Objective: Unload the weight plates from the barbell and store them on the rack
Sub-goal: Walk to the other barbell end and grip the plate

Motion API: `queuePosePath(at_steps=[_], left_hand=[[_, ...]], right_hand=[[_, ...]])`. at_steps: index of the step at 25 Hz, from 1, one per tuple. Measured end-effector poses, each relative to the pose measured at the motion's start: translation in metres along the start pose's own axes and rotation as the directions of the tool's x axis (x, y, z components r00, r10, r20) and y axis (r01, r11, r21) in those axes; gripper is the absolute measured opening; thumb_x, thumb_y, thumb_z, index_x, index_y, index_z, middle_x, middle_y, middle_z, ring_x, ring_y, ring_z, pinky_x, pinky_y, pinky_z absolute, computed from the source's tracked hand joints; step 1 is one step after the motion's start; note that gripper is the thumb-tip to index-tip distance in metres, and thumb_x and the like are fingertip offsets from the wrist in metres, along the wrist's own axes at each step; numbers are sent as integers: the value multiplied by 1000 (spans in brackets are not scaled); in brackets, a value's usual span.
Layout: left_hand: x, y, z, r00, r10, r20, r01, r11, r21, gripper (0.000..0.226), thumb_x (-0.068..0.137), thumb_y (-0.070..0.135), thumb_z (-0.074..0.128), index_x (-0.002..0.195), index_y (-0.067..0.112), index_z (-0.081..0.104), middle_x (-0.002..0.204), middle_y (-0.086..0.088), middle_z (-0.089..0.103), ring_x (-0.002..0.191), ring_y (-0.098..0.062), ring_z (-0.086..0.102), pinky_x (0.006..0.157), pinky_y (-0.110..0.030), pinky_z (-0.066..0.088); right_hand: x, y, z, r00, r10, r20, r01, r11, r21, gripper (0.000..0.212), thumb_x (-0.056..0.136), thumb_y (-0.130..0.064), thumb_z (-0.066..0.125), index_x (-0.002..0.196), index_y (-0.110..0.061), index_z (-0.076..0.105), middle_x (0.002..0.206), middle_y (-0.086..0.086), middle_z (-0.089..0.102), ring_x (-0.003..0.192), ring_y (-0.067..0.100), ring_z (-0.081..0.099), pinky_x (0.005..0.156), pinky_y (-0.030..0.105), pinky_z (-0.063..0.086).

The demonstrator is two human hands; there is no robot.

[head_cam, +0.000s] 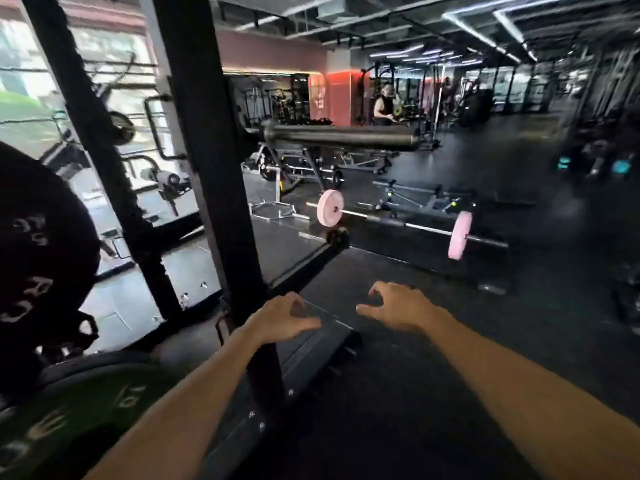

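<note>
Weight plates: a green plate [86,407] and a black plate [38,244] sit at near left beside the rack upright [214,188]. My left hand [280,318] and right hand [398,306] hover empty, fingers loosely curled. The bare barbell sleeve [343,135] lies beyond.

Plates [52,271] left of upright [214,168]; barbell sleeve [339,135] seemingly behind.

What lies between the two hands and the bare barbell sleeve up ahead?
Head view: between left hand, right hand and barbell sleeve, only dark floor and a pink-plated barbell.
</note>
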State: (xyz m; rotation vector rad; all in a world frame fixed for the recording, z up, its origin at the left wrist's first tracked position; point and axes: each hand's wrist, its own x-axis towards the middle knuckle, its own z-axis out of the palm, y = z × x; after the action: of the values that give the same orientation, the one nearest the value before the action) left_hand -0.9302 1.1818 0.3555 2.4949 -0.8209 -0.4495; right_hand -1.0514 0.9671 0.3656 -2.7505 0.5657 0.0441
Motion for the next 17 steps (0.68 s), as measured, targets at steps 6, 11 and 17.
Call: queuePosePath(at_steps=[6, 11, 17], left_hand=[[-16, 30, 196, 911, -21, 412, -18, 996, 91, 65, 66, 71, 64, 116, 32, 53, 126, 5, 52, 114, -16, 54, 96, -36, 46], [-46, 19, 316, 746, -133, 652, -19, 975, 221, 74, 60, 75, 63, 120, 32, 52, 131, 4, 51, 120, -18, 52, 100, -40, 45], [-53, -6, 381, 584, -232, 778, -64, 942, 329, 66, 66, 69, 64, 118, 29, 55, 119, 5, 58, 105, -14, 55, 97, -35, 46]], right_hand=[[-110, 141, 101, 924, 310, 225, -352, 919, 177, 66, 87, -66, 48, 135, -21, 46, 141, 1, 49, 126, 22, 49, 106, 45, 37], [-201, 202, 206, 749, 500, 434, -639, 719, 274, 68, 87, -64, 52, 137, -18, 44, 142, 3, 48, 126, 26, 49, 105, 44, 38], [-271, 233, 298, 555, 526, 644, -792, 570, 217, 63, 90, -53, 55, 135, -9, 47, 140, 10, 50, 126, 27, 49, 102, 38, 41]])
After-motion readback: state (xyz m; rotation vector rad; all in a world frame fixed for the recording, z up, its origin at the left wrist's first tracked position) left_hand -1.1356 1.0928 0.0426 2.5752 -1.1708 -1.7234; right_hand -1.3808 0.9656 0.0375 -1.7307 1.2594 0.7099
